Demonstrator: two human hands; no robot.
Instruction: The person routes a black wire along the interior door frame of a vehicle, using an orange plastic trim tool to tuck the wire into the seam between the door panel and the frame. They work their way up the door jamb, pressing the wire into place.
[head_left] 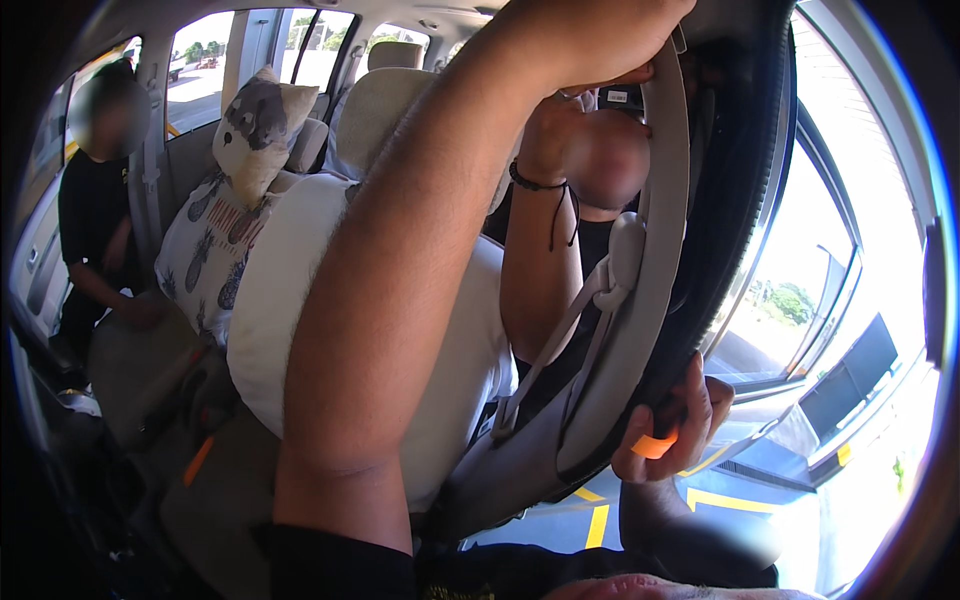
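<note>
My left arm stretches up across a car's interior to the beige door-pillar trim (667, 160). At its upper end my left hand (615, 40) is closed around the trim's edge, some fingers hidden behind it and the top of the frame. A seat belt guide (627, 248) sits on the trim below, its strap running down. Lower right, beside the black door-opening seal (725, 290), my right hand (685, 425) pinches a flat orange piece (655, 444) between thumb and fingers. Most of that piece is hidden in the hand.
Behind the pillar a person's forearm (540, 240) with a dark bracelet is raised close to my left hand. Another person (100, 200) stands at the opposite door. Pillows (262, 130) and a white cushion (290, 270) fill the seats. A second orange strip (198, 460) lies lower left.
</note>
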